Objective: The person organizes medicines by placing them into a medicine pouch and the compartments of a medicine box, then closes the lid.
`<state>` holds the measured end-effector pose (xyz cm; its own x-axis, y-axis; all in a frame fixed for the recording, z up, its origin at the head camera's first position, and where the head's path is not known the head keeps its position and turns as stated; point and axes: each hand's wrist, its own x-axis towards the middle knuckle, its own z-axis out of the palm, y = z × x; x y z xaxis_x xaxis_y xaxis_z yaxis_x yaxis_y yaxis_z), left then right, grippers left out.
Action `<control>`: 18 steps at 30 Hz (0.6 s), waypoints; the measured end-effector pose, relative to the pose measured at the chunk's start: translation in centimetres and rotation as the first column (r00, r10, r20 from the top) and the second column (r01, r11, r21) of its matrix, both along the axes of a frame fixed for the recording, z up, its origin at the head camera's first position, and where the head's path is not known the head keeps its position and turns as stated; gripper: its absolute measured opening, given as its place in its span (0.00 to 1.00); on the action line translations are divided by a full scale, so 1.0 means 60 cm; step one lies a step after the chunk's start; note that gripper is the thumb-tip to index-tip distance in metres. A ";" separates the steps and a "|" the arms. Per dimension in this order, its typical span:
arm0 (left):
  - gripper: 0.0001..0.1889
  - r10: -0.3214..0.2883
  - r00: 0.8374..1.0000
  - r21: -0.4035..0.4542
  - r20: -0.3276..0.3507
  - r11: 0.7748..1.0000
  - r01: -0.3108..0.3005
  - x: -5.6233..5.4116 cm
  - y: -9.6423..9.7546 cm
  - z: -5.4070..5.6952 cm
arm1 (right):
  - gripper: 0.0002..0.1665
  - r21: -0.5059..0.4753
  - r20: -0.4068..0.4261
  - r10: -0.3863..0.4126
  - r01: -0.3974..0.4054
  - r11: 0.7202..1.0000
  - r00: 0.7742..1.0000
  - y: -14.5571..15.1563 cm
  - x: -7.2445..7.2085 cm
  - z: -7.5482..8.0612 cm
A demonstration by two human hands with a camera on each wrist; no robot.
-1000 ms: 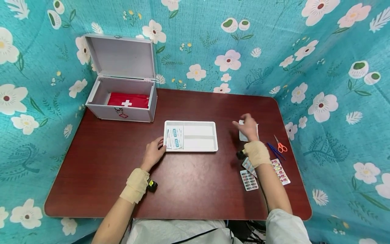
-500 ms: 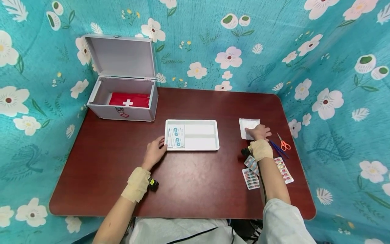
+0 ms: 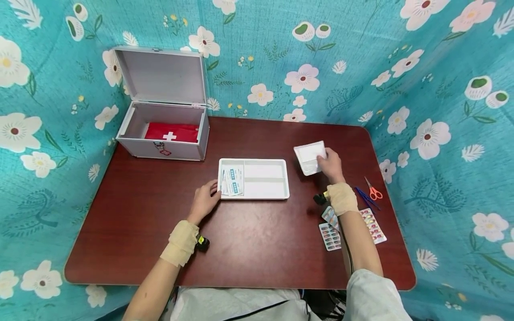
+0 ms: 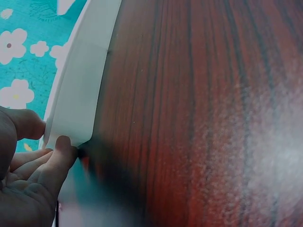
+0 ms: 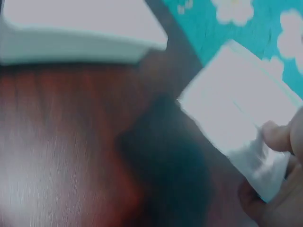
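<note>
My right hand (image 3: 331, 166) pinches a flat white square packet, which looks like a gauze pad (image 3: 307, 157), by its right edge. It is held above the table, to the right of the white divided tray (image 3: 263, 191). In the right wrist view the thumb lies on the top face of the gauze pad (image 5: 227, 101), fingers beneath. My left hand (image 3: 203, 203) grips the tray's front left corner; in the left wrist view the thumb is at the rim and the fingers are against the outer wall (image 4: 78, 90). Several small blue-and-white sachets (image 3: 233, 180) lie in the tray's left compartment.
An open grey case (image 3: 164, 150) with a red white-crossed pouch (image 3: 176, 133) stands at the back left. On the right lie orange-handled scissors (image 3: 375, 192), blue tweezers (image 3: 366, 198), and blister packs (image 3: 330, 236), one of them pink (image 3: 373, 226), partly under my right forearm.
My right hand reached down to the gauze pad on the table, took hold of its right side, and has lifted it leftward toward the tray. My left hand stays at the tray's corner.
</note>
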<state>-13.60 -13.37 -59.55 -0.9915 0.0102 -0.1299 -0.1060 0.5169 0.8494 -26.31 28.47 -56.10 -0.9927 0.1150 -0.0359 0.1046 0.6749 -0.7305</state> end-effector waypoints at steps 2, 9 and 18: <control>0.25 -0.001 1.000 -0.001 0.005 1.000 0.001 0.000 -0.001 0.000 | 0.20 -0.031 -0.017 0.135 -0.135 0.990 0.991 -0.028 -0.004 0.017; 0.25 0.000 1.000 0.004 0.010 1.000 0.000 0.000 -0.007 -0.005 | 0.14 0.017 0.013 0.556 -0.556 0.831 0.831 -0.169 -0.010 0.049; 0.25 0.011 1.000 0.056 0.012 0.998 -0.012 -0.002 -0.004 -0.001 | 0.15 0.098 0.143 0.707 -0.721 0.686 0.692 -0.323 -0.011 0.040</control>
